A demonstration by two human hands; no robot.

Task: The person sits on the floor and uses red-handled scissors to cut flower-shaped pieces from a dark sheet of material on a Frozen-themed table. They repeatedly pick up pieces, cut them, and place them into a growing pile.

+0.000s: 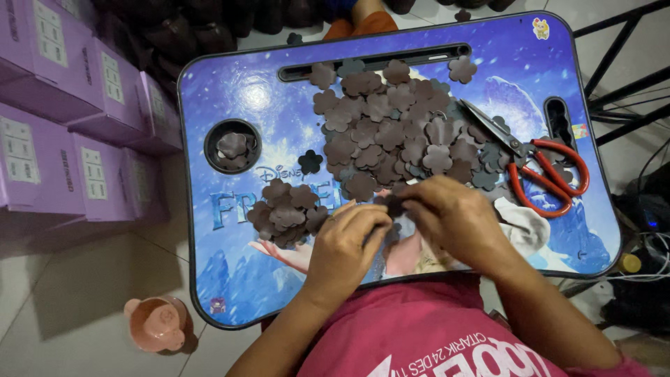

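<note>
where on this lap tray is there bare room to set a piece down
Bare tray at the lower left, below the small flower stack, and the upper-left corner above the cup hole. Crowded: the big flower pile, scissors and both hands.

Small dark brown flower-shaped cutout (391,203), flat and scalloped, pinched between fingertips of both hands, held just above the near middle of the lap table, near edge of the big pile
</note>
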